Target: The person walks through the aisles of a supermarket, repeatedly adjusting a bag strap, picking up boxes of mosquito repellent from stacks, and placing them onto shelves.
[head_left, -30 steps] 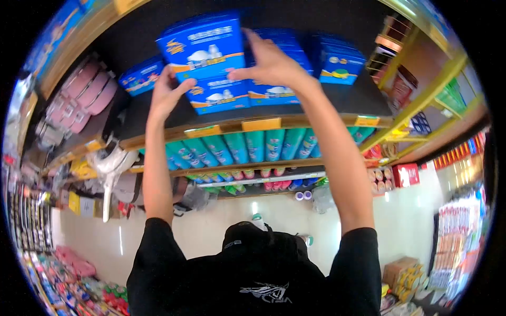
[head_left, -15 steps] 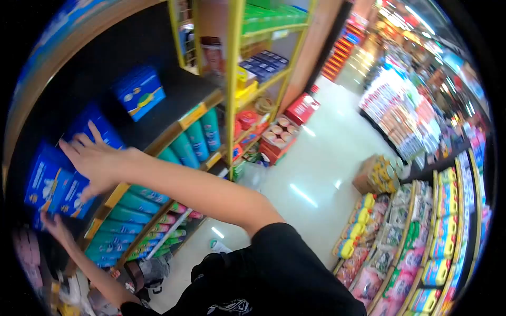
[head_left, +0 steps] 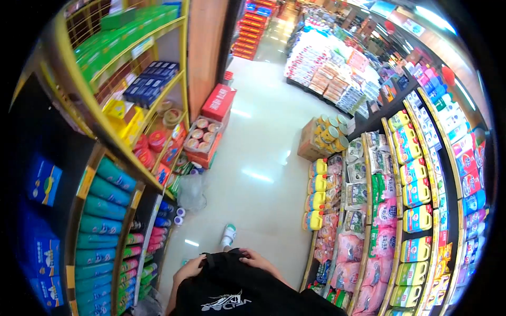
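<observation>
Both hands are down at my waist, at the front edge of my black T-shirt [head_left: 247, 289]. My left hand [head_left: 192, 267] has its fingers curled round the dark cloth on the left side. On the right side, my right hand [head_left: 258, 260] grips the same cloth, with its fingertips partly hidden in the folds. Farther left, blue boxes [head_left: 45, 181] stand on a dark shelf, apart from my hands. Below them are rows of teal packs [head_left: 100, 226]. A foot in a white and green shoe [head_left: 229, 235] shows just beyond the cloth.
A yellow rack [head_left: 184, 68] with green and dark blue boxes rises at the left. Red boxes [head_left: 219, 102] and a clear plastic bag [head_left: 191, 192] sit on the floor beside it. Shelves of yellow-capped jugs [head_left: 416, 192] line the right, near a carton of cans [head_left: 308, 141].
My hands have left the blue boxes on the left shelf and come down to my waist. The view has swung right, toward the aisle.
</observation>
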`<state>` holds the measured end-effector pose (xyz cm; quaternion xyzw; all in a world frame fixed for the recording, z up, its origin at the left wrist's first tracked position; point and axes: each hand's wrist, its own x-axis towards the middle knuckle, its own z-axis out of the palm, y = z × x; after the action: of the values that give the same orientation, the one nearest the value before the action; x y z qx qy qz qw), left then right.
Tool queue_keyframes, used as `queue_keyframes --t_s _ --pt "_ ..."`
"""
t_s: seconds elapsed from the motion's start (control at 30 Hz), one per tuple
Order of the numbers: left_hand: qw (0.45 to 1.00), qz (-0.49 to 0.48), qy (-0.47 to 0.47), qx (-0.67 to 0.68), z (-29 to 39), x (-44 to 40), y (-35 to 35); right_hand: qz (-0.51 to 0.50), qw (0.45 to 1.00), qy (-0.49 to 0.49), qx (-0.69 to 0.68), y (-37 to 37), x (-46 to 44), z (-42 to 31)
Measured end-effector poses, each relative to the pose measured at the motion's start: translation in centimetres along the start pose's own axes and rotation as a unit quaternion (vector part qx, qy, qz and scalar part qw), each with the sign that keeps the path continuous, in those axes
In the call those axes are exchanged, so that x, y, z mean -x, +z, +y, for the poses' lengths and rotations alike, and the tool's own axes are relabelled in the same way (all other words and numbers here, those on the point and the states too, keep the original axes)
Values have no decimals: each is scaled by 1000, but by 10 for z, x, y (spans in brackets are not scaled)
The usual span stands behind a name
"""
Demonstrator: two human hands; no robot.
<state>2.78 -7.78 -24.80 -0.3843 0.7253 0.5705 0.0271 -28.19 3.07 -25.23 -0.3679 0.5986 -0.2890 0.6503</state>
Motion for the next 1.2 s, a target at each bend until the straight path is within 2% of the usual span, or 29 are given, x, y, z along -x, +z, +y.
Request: queue_keyframes --t_s 0.07,0.1,0.2,0.27,0.33,0.43,0.53,0.57,0.63,0.73,0.8,0.87,0.93,0.97,1.0,1.07,1.13,1.2 --pt "994 -91 12 -62 31 -47 -23 17 1000 21 10 -20 -9 5" --pt "993 -91 21 -79 55 -66 -31 26 999 28 16 -33 -16 7" --pt "990 -83 35 -110 112 -124 -41 103 972 48 204 -63 -26 17" --pt "993 -62 50 -87 140 -148 -27 130 973 83 170 -82 -23 22" --pt "995 -20 93 -43 176 -174 -23 134 970 128 158 -107 -17 -5" --pt "985 1 171 -18 188 -215 2 154 966 153 142 -131 -14 -4" --pt "973 -68 216 51 211 -233 -5 95 966 136 200 -162 -36 26" --pt "967 -33 252 25 223 -238 -11 104 968 133 187 -169 -39 31" --pt "967 -1 254 13 236 -252 -31 124 972 113 163 -187 -51 11" --pt "972 41 228 37 244 -281 -49 208 975 -23 68 -201 -67 -17" --pt "966 77 232 90 255 -300 -61 228 971 -71 -15 -211 -81 -48" --pt "952 110 282 44 271 -331 -76 279 950 -135 -48 -221 -86 -98" --pt "950 103 295 -9 289 -357 -96 307 945 -109 -15 -233 -87 -155" --pt "958 85 273 9 298 -369 -106 323 942 -91 1 -237 -85 -174" --pt "956 75 266 97 304 -384 -116 349 929 -126 10 -239 -85 -184" --pt "932 132 318 112 311 -415 -141 403 890 -211 36 -255 -100 -213" --pt "932 167 292 132 308 -448 -166 421 883 -202 47 -270 -108 -237" --pt "910 158 273 268 304 -491 -185 428 876 -215 55 -292 -119 -256"
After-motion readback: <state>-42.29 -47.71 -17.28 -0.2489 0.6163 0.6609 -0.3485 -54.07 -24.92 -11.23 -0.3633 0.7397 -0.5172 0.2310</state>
